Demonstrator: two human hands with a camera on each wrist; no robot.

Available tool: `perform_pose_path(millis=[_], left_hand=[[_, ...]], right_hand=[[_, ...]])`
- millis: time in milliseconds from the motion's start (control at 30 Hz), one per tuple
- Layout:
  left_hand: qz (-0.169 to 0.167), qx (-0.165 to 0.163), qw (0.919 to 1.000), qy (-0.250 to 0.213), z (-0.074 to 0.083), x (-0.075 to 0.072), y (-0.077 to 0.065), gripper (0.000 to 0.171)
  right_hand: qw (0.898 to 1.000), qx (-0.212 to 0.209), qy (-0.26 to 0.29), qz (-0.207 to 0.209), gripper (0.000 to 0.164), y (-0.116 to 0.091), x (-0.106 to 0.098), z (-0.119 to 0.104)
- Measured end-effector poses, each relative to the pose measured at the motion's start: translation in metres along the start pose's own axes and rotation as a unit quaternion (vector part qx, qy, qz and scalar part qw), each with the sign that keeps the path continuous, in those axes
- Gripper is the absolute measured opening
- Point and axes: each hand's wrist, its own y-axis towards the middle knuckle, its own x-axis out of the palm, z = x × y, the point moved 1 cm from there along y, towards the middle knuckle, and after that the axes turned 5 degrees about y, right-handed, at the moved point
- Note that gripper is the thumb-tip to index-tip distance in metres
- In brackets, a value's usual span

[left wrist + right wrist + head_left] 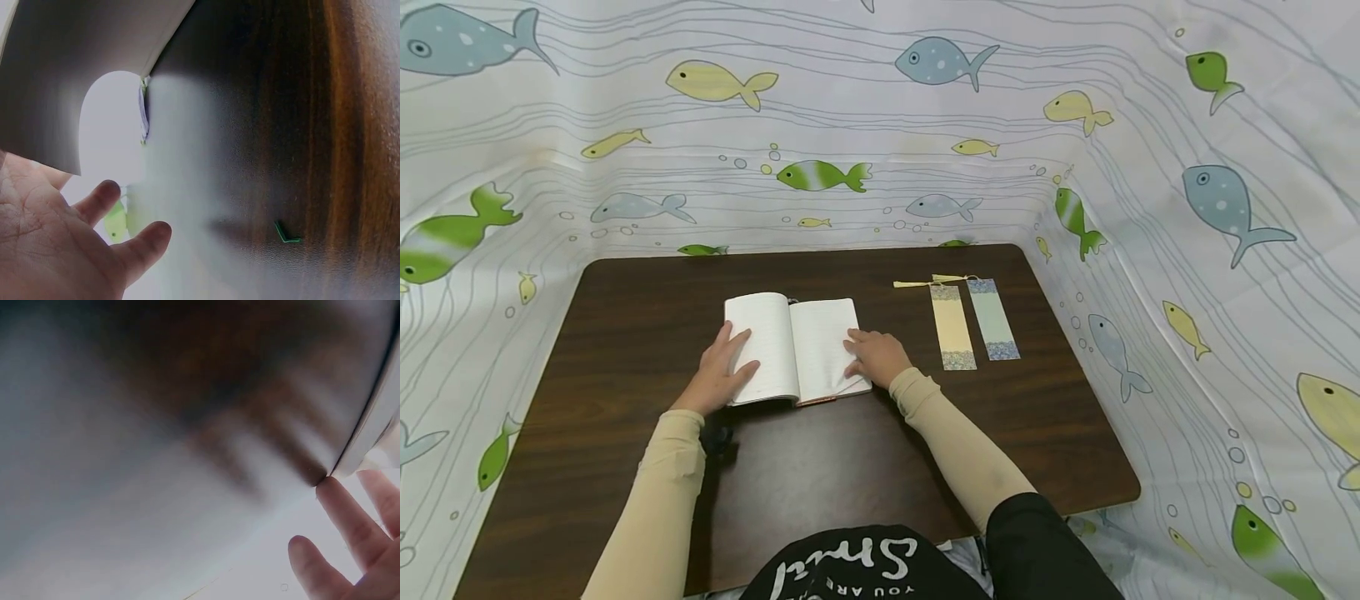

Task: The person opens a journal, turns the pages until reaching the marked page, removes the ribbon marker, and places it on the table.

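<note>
A lined notebook (767, 333) lies spread on the dark table, its blank pages facing up. My left hand (718, 371) rests on the left page's outer side, thumb and fingers apart. On the right page's outer edge lies my right hand (880, 358), near a slightly lifted lower corner. The left wrist view shows the notebook's underside (69, 75) curving over the left hand (56, 231), whose fingers reach out loosely. In the right wrist view, straight fingers of the right hand (350, 544) extend beside the notebook's edge (372, 425), one fingertip right at the tabletop.
Two tasselled bookmarks, one cream (953, 329) and one pale green (994, 321), lie right of the notebook on the brown table (820, 475). White fabric (865, 108) printed with fish surrounds the table's back and sides.
</note>
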Motion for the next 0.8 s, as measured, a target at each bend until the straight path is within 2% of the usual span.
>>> perform_pose_path(millis=[133, 300, 467, 567, 633, 800], left_hand=[[0.001, 0.001, 1.0, 0.0, -0.001, 0.001, 0.0, 0.07], [0.0, 0.006, 1.0, 0.004, -0.002, 0.001, 0.001, 0.069], [0.0, 0.008, 1.0, 0.002, -0.003, 0.0, 0.001, 0.069], [0.0, 0.009, 1.0, 0.0, -0.002, 0.0, 0.001, 0.069], [0.0, 0.01, 0.9999, -0.003, -0.002, 0.0, 0.001, 0.069], [0.004, 0.016, 0.9998, -0.006, -0.001, 0.0, 0.002, 0.069]], right_hand=[[1.0, 0.006, -0.011, 0.028, 0.07, 0.0, 0.003, 0.0], [0.999, 0.022, -0.019, 0.026, 0.078, 0.004, 0.009, 0.002], [0.998, 0.042, -0.024, 0.04, 0.098, 0.013, 0.023, 0.003], [0.997, 0.057, 0.014, 0.048, 0.114, 0.018, 0.025, -0.001], [0.996, 0.061, 0.056, 0.042, 0.118, 0.02, 0.022, -0.004], [0.987, 0.052, 0.15, 0.039, 0.116, 0.024, 0.015, -0.008]])
